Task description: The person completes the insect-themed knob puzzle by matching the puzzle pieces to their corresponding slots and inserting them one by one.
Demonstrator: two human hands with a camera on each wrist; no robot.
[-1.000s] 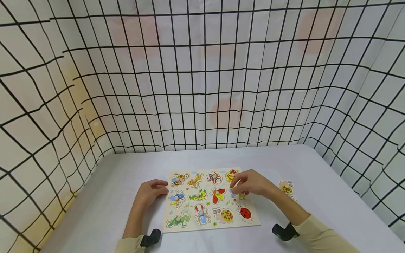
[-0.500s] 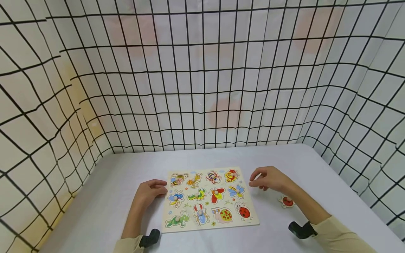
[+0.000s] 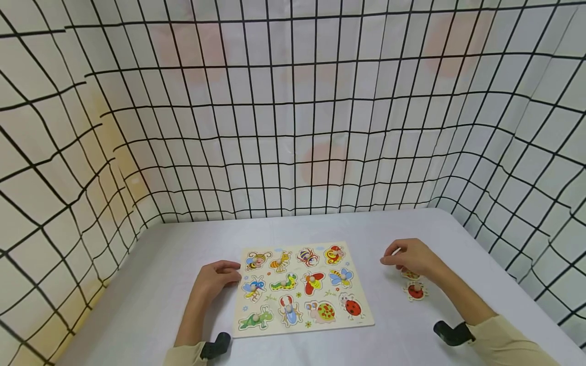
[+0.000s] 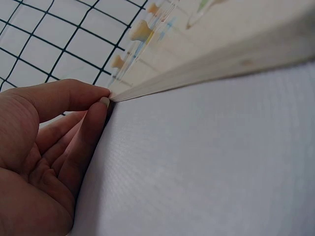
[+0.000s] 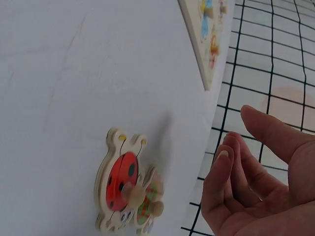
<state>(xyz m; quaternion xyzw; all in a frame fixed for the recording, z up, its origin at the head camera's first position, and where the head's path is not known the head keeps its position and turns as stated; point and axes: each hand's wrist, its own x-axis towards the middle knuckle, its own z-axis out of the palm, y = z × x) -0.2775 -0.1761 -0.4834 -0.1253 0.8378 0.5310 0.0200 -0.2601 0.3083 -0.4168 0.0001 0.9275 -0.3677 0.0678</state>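
A wooden peg puzzle board [image 3: 274,300] with insect pictures lies flat on the table in the head view; most insects carry a small knob. My left hand [image 3: 217,277] rests at its left edge, and in the left wrist view the fingertips [image 4: 104,94] touch the board's edge. My right hand [image 3: 407,256] hovers right of the board, fingers loosely bent, holding nothing. Beneath and beside it lie a ladybug piece [image 5: 123,182] and a snail piece [image 5: 150,201], partly overlapping in the right wrist view. The ladybug [image 3: 351,306] and snail [image 3: 324,311] spots on the board show no knobs.
A black wire grid [image 3: 293,122] stands behind the white-covered table [image 3: 183,239] and along both sides. Each wrist wears a black camera, one left [image 3: 217,345] and one right [image 3: 453,334].
My right hand has left the blue-winged insect at the board's right side and moved right, to above the loose pieces. That insect is now uncovered, its knob showing. My left hand stays put.
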